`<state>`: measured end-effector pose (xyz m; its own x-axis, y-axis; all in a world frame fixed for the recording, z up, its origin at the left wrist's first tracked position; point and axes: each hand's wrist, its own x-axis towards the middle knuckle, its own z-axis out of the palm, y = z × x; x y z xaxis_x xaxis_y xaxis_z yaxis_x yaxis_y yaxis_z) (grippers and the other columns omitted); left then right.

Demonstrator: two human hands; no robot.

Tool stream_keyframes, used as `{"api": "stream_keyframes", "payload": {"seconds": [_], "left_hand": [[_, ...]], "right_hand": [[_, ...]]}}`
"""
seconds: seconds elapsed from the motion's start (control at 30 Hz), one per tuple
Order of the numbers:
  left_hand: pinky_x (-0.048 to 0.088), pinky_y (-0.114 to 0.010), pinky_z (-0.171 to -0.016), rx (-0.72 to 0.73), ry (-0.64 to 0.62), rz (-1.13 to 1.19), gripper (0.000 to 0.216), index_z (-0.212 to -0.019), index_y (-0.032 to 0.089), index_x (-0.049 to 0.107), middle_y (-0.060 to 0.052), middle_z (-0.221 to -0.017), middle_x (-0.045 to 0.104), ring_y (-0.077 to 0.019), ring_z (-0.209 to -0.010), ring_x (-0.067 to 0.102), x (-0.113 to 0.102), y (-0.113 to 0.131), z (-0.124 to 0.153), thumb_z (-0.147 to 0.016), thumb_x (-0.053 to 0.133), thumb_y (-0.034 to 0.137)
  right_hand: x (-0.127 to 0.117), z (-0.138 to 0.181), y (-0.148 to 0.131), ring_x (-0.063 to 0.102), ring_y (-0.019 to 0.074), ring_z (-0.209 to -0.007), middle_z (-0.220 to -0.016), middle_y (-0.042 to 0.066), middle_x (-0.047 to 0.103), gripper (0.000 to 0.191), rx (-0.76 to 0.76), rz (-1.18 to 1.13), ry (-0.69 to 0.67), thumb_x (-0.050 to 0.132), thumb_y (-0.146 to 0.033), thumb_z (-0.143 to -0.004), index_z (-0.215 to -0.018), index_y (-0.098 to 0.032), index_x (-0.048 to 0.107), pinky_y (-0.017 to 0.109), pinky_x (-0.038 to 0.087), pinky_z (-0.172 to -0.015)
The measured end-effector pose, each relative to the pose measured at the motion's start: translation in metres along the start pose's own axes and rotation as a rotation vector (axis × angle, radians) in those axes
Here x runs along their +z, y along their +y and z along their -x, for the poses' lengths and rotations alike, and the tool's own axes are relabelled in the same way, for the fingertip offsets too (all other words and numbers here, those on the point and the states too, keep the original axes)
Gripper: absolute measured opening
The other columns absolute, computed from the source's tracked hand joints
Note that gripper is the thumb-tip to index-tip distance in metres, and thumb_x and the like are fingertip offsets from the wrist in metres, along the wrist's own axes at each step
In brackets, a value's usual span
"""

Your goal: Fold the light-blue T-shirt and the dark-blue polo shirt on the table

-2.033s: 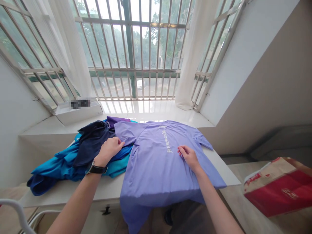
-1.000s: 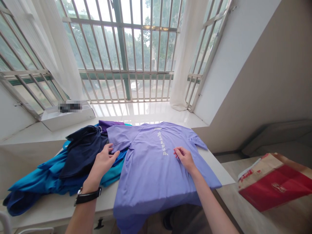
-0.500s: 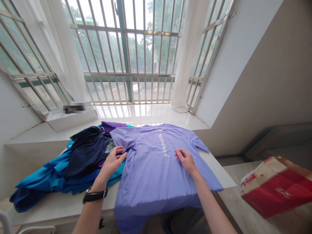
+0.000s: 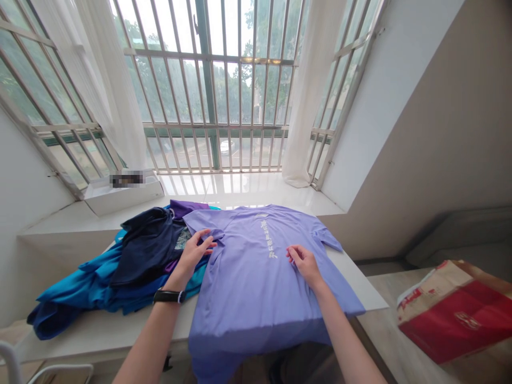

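Observation:
A lavender T-shirt (image 4: 248, 288) lies spread out before me, its lower part hanging over the front edge of the white surface. Pale lettering runs down its middle. My left hand (image 4: 194, 255) is at the shirt's left side by the sleeve, fingers apart and holding nothing; whether the fingertips touch the cloth I cannot tell. Over the right half of the shirt is my right hand (image 4: 304, 264), its fingers curled in with nothing visible in them. A pile of clothes in dark navy (image 4: 146, 245), bright blue (image 4: 76, 285) and purple (image 4: 190, 207) lies left of the shirt.
A white box (image 4: 124, 196) with a blurred-out item sits on the sill at the back left. Barred windows and white curtains (image 4: 302, 117) stand behind. To the right, a red and beige paper bag (image 4: 456, 314) rests on a lower surface.
My left hand has moved slightly up and right, towards the shirt's left sleeve, with its fingers more spread. The right hand stays nearly where it was. The view has shifted a little.

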<state>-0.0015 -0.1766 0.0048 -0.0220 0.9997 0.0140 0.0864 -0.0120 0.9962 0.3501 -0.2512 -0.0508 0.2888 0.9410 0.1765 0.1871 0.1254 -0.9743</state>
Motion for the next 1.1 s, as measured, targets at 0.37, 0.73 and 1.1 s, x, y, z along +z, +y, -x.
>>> {"api": "stream_keyframes", "payload": {"seconds": [0.37, 0.73, 1.1], "left_hand": [[0.055, -0.034, -0.084, 0.192, 0.24, -0.645, 0.029, -0.098, 0.019, 0.071, -0.006, -0.092, 0.075, -0.024, -0.082, 0.071, -0.039, 0.031, 0.006, -0.081, 0.06, 0.039], [0.048, -0.041, -0.094, 0.544, 0.39, -1.259, 0.036, -0.116, 0.018, 0.068, -0.014, -0.127, 0.058, -0.0322, -0.11, 0.058, -0.021, 0.073, 0.017, -0.094, 0.047, 0.038], [0.049, -0.028, -0.078, 0.191, -0.332, -1.287, 0.026, -0.097, 0.011, 0.072, -0.017, -0.1, 0.075, -0.0292, -0.098, 0.069, 0.079, 0.046, -0.157, -0.08, 0.066, 0.03]], "right_hand": [[0.001, 0.002, -0.004, 0.06, 0.0167, -0.059, -0.07, 0.005, 0.069, 0.051, -0.002, 0.013, 0.006, 0.066, -0.068, -0.074, -0.078, -0.018, 0.067, 0.03, 0.049, -0.06], [0.002, 0.001, -0.003, 0.061, 0.0178, -0.061, -0.07, 0.004, 0.069, 0.052, 0.006, 0.056, -0.008, 0.064, -0.07, -0.073, -0.079, -0.019, 0.068, 0.031, 0.049, -0.064], [0.001, 0.003, -0.003, 0.062, 0.0189, -0.062, -0.072, 0.004, 0.07, 0.048, 0.013, 0.087, -0.012, 0.06, -0.067, -0.08, -0.08, -0.02, 0.068, 0.031, 0.05, -0.064]]}}
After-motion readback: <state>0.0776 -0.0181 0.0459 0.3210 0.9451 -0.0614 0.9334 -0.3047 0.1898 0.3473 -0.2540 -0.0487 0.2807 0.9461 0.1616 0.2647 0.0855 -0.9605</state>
